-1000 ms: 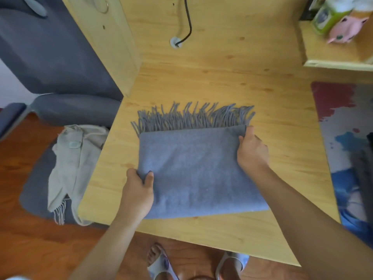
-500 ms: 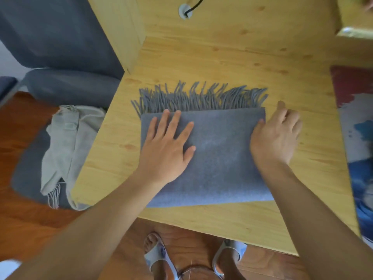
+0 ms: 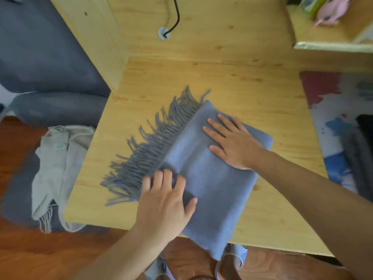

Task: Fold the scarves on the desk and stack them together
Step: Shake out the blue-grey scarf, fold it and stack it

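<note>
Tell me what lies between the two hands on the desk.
In the head view, only the folded blue scarf lies between the left hand and the right hand; both press flat on it.

Two scarves: one grey-blue scarf point(image 3: 210, 184) on the one desk point(image 3: 252, 93), one pale beige scarf point(image 3: 54, 168) (hanging off a chair); two hands, left hand point(image 3: 163, 201) and right hand point(image 3: 234, 142).

I am seeing both forearms point(image 3: 314, 190) showing bare, no sleeves, and feet wearing pale blue open-toed sandals point(image 3: 230, 261) near the bottom.
</note>
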Tool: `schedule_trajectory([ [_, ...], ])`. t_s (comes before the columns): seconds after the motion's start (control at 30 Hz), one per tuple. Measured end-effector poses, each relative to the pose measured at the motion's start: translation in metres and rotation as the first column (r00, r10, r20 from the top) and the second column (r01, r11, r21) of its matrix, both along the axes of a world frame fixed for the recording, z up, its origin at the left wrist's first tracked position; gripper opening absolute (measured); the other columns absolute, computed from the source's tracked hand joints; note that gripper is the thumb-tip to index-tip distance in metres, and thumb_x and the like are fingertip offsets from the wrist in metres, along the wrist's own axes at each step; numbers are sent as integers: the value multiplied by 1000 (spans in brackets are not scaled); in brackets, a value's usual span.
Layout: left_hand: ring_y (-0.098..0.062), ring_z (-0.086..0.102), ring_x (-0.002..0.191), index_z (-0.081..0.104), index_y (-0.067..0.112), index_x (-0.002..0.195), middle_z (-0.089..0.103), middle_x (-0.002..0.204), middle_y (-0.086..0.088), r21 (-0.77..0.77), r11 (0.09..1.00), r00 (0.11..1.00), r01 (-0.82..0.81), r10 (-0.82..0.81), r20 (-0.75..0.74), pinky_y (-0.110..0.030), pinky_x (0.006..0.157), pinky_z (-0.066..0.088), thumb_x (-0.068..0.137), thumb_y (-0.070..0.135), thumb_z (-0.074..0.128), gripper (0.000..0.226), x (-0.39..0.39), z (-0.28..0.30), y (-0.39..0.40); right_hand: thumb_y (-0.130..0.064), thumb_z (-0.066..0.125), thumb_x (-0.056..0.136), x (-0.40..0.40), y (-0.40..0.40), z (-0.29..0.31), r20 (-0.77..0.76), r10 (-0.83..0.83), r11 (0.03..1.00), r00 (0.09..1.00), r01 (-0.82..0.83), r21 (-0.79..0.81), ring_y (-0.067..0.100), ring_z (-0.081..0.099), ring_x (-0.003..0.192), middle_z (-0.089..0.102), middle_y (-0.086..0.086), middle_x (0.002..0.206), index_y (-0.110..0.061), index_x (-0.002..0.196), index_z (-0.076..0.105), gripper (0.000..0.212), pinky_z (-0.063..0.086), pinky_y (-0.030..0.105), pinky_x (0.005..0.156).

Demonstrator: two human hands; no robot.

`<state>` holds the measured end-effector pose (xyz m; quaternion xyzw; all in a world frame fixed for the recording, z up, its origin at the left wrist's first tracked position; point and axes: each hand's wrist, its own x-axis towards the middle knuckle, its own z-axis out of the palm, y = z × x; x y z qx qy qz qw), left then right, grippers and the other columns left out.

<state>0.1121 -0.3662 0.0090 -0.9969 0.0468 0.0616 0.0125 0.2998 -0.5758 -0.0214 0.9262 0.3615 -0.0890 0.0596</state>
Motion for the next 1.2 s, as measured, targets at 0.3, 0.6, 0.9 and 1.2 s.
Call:
schedule_trajectory([
  [0.3, -30, 32, 150, 58, 7, 134, 42, 157, -14, -126, 867, 872, 483, -462, 163, -45, 124, 25, 93, 46, 52, 57, 118, -30, 9, -39, 33, 99, -56, 13, 3, 154, -391, 917, 907, 372, 142, 40, 11, 154, 24, 15, 165, -16, 157, 34, 62, 14, 57, 123],
  [0.6, -25, -15, 157, 2, 35, 163, -10, 171, 0, -175, 983, 996, 53, -64, -61, -49, 128, 2, 96, 70, 9, 75, 113, -59, -19, -63, 10, 100, -26, -32, -14, -17, -132, 990, 991, 133, 43, 25, -4, 157, 5, 1, 170, -31, 162, 12, 70, -2, 47, 126],
  [0.9, -29, 2, 158, 17, 32, 163, 9, 172, -5, -151, 988, 1000, -9, 13, 27, -52, 126, 13, 100, 64, 20, 70, 93, -65, -15, -61, 5, 102, -72, -81, -17, -71, -159, 983, 985, 164, 77, 21, -12, 156, -4, -1, 170, -31, 162, 6, 67, 6, 49, 125],
  [1.2, -32, 15, 156, 44, 20, 154, 22, 167, -7, -322, 866, 924, 382, -369, 104, -53, 123, 22, 96, 61, 51, 72, -19, -2, -58, -70, 41, 96, -169, -113, 20, -153, 303, 926, 941, -253, 281, 29, 8, 156, 17, 11, 168, -12, 158, 29, 86, 18, 48, 124],
])
